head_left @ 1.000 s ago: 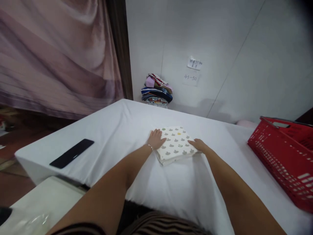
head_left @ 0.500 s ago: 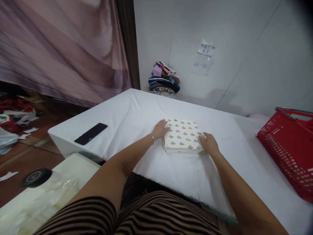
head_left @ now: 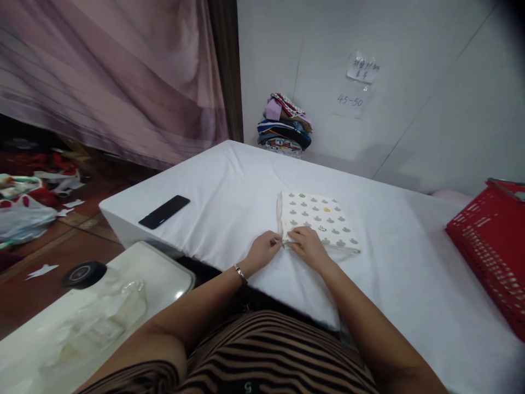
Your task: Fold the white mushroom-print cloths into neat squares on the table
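On the white-covered table [head_left: 241, 191] lies a folded white cloth [head_left: 314, 210] printed with grey ducks and a few coloured ones. Its near left corner is pinched by both hands. My left hand [head_left: 263, 250] closes its thumb and fingers on that corner from the left. Close beside it, my right hand [head_left: 309, 247] grips the near edge, its fingers curled over the top of the cloth. The near right corner of the cloth lies free. Whether the cloth is one folded piece or several layers, I cannot tell.
A black phone [head_left: 164, 212] lies on the table's left part. To the right stands a red basket [head_left: 488, 241]. Folded fabrics [head_left: 285, 126] are stacked by the wall. At lower left, a white surface [head_left: 164, 268] bears plastic packaging and a black round object [head_left: 85, 274].
Both hands have moved to the cloth's near left corner, the right one from the right edge, the left one from the left side. The view has shifted slightly.
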The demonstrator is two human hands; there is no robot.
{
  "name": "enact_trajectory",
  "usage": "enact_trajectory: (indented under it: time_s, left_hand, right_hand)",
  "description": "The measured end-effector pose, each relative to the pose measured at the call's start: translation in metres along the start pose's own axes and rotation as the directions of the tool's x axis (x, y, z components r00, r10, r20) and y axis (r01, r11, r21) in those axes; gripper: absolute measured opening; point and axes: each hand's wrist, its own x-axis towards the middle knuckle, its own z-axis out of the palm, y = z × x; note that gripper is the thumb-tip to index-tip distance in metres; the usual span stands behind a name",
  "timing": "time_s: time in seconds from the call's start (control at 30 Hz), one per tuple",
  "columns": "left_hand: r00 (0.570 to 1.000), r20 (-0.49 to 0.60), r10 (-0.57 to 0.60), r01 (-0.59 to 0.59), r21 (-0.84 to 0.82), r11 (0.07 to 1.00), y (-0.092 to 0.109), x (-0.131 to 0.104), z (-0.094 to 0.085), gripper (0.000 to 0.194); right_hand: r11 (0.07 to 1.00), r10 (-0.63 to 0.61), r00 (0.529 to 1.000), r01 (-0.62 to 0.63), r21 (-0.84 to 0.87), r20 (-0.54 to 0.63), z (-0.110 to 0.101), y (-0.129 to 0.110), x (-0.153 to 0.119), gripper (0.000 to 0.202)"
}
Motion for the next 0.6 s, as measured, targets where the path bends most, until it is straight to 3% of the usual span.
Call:
enact_trajectory:
  time_s: [0.27, 0.6]
  left_hand:
    - [0.999, -0.006, -0.054, 0.054, 0.042, 0.998, 0.004, -0.001, 0.006, 0.018]
    - [0.999, -0.020, -0.028, 0.029, 0.063, 0.998, 0.004, 0.001, 0.007, 0.008]
  right_hand:
    - [0.993, 0.113, 0.989, -0.110, 0.034, -0.100, 0.012, -0.003, 0.001, 0.019]
    - [0.989, 0.127, 0.989, -0.132, -0.059, -0.082, 0.015, -0.015, -0.001, 0.026]
